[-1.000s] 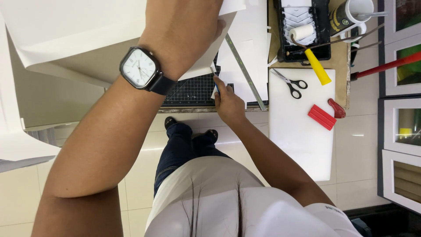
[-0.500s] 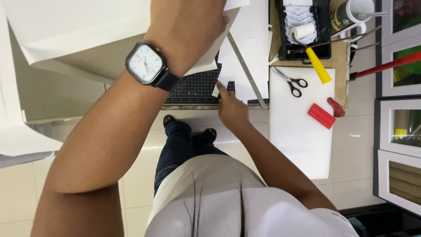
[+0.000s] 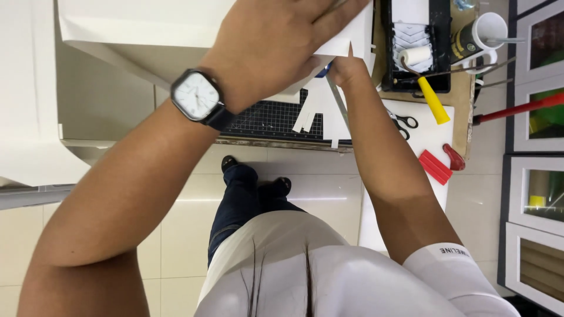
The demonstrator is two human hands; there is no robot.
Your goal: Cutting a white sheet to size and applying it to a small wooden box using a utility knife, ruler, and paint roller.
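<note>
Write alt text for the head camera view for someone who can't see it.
Seen from above, a person's left hand, a wristwatch on that arm, presses flat on a large white sheet at a workbench. The right hand reaches under the sheet's edge, over a black cutting mat. Scissors and a paint roller lie to the right.

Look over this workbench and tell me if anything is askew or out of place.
Cut white paper strips lie loose and crooked across the black cutting mat, some reaching its front edge. The left hand presses the white sheet; the right hand works beside it. Nothing is spilled.
</note>
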